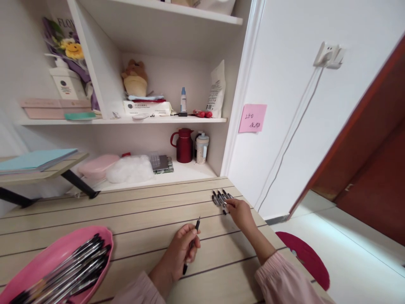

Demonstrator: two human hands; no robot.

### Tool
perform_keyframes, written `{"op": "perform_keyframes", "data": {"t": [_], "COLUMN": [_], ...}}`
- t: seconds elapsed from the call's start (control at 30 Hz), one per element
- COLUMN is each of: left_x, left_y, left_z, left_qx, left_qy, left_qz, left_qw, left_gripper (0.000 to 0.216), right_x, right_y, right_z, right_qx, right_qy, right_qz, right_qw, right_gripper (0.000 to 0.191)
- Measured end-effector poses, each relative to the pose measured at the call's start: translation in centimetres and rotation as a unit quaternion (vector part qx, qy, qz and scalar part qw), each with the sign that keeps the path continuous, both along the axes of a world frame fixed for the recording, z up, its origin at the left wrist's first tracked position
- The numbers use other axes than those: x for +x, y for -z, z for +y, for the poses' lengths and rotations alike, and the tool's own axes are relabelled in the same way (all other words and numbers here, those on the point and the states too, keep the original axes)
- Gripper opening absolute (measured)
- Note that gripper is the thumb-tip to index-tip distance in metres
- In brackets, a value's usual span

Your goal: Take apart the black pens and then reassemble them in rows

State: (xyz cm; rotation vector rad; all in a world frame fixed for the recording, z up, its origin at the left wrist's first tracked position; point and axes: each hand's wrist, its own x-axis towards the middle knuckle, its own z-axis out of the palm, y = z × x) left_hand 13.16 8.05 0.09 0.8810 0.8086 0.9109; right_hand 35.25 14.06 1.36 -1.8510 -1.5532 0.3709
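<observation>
My left hand (183,247) is wrapped round a black pen (198,224), above the middle of the table. The pen slants, with its narrow pointed end up and away from me and its other end sticking out below my fingers. Farther right, my right hand (238,211) reaches to a small cluster of black pen caps (218,198) lying near the table's right edge. Its thumb and forefinger are pinched together at one of these caps, partly hiding it. A pink oval tray (104,234) at the lower left holds many pens (69,270) lying lengthwise.
The striped wooden table (139,236) meets a white shelf unit (177,121) at the back. A red jug (184,145) and a pale cup (201,148) stand on its lowest level. A small raised stand (79,182) is at left. Beyond the right edge is a red round seat (306,257).
</observation>
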Motion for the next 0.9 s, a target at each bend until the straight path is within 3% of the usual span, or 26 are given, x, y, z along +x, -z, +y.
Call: {"op": "perform_keyframes", "data": {"t": [0.2, 0.37, 0.9], "left_x": [0.0, 0.1, 0.0], "left_y": [0.1, -0.1, 0.3], "left_z": [0.0, -0.1, 0.0], "left_qx": [-0.002, -0.007, -0.011], "left_qy": [0.000, -0.003, -0.018], "left_qz": [-0.004, -0.004, -0.028], "left_qw": [1.000, 1.000, 0.999], "left_gripper": [0.023, 0.023, 0.018], "right_x": [-1.3, -2.0, -2.4], "right_y": [0.0, 0.1, -0.2], "right_z": [0.3, 1.0, 0.8], "right_qx": [-0.051, -0.102, -0.096], "right_qy": [-0.015, -0.034, -0.025], "right_qz": [-0.135, -0.288, -0.303], "right_qw": [0.989, 0.952, 0.948], "right_gripper": [0.016, 0.019, 0.023]}}
